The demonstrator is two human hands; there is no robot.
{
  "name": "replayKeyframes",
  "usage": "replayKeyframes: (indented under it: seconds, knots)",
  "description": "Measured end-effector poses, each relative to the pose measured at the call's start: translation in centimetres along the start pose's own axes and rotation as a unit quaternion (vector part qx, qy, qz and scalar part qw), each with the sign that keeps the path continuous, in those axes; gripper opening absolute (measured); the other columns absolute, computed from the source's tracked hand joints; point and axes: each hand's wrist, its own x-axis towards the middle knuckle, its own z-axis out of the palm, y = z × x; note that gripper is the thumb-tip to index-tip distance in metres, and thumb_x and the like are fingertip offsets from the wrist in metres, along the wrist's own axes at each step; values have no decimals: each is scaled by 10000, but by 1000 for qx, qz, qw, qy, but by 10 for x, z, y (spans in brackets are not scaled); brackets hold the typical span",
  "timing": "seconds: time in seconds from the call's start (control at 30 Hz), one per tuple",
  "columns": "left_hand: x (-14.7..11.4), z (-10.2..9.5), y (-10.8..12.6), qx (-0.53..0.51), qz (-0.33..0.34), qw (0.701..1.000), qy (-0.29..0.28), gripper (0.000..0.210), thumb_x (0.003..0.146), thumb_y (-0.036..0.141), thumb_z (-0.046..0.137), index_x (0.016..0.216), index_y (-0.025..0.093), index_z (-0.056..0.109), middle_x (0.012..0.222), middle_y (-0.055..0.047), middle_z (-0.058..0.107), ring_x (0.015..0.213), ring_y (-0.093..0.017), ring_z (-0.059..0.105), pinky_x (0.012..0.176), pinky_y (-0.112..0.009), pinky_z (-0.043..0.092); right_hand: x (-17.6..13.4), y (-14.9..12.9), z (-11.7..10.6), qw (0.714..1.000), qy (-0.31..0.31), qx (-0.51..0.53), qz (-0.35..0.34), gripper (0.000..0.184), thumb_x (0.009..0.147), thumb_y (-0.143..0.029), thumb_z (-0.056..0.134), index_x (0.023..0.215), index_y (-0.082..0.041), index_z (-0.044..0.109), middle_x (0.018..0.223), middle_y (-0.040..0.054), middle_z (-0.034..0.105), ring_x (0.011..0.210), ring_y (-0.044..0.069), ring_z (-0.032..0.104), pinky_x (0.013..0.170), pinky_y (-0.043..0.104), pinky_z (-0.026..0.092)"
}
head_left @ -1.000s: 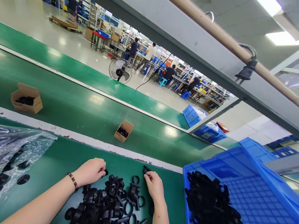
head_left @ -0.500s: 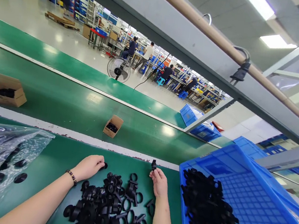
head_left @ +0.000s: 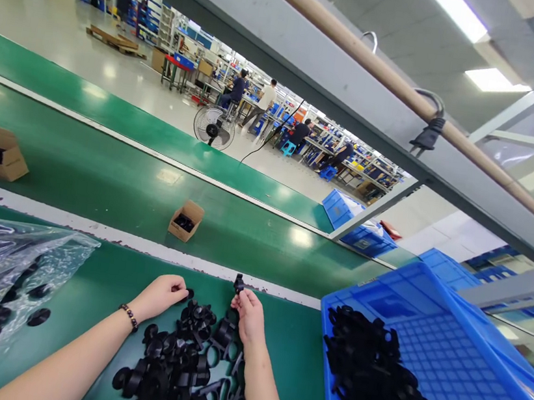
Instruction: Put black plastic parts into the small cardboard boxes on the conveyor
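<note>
Head view: a small black plastic clip is pinched upright in the fingertips of the right hand, its long axis roughly vertical, raised just above the far edge of a pile of black ring clips on the green surface. The left hand is closed on a small black disc, mostly hidden by the fingers. The clip's shape is too small to be made out. The pile is cut off by the lower frame edge.
</note>
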Motion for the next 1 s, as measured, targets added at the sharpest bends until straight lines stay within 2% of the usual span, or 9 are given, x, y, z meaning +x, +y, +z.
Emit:
replayKeyframes:
  seconds: [0.23,0.37,0.53,0.63,0.73,0.9,1.0]
  knots:
    - [1,1,0,-19,-1,1000,6,254,768,358,359,623,176,459,560,44,469,548,-106,420,542,-209,314,-2,-9,-15,993,-68,-90,17,215,709,-359,595,735,-150,552,598,-11,548,535,80,476,534,203,374]
    - [1,2,-1,6,3,1000,15,228,759,337,370,629,177,469,589,38,474,567,-109,421,553,-212,323,-2,-11,-25,993,-51,-104,3,249,691,-392,606,730,-153,549,573,-17,527,495,79,451,476,197,349]
    - [3,4,-4,18,9,999,32,203,730,321,415,606,174,479,624,25,488,594,-115,440,571,-218,338,1,-6,-26,988,-30,-148,-29,263,689,-410,597,738,-153,571,571,-14,532,496,86,452,498,213,376]
    - [4,6,-6,4,4,999,34,191,716,318,445,605,170,496,618,26,499,587,-114,444,563,-216,338,3,-5,-28,969,13,-235,-80,258,692,-406,584,762,-159,600,630,9,575,594,124,509,593,247,419]
    - [4,7,-6,-11,-8,999,49,182,699,309,468,602,163,516,606,27,502,582,-110,444,559,-213,340,4,-6,-31,935,56,-332,-110,288,675,-431,574,775,-167,630,761,44,629,735,183,555,705,286,430]
    - [7,8,-7,-100,-35,993,51,145,695,261,443,647,158,532,539,34,494,526,-99,441,515,-203,330,9,-10,-34,890,19,-447,-85,327,618,-498,574,752,-210,652,857,40,652,806,217,582,728,268,447]
    - [11,8,-9,-100,-48,990,84,94,649,234,474,611,164,523,527,36,496,507,-92,432,478,-196,310,17,-12,-34,877,12,-476,-67,335,564,-521,592,733,-239,659,873,22,656,805,216,594,680,238,469]
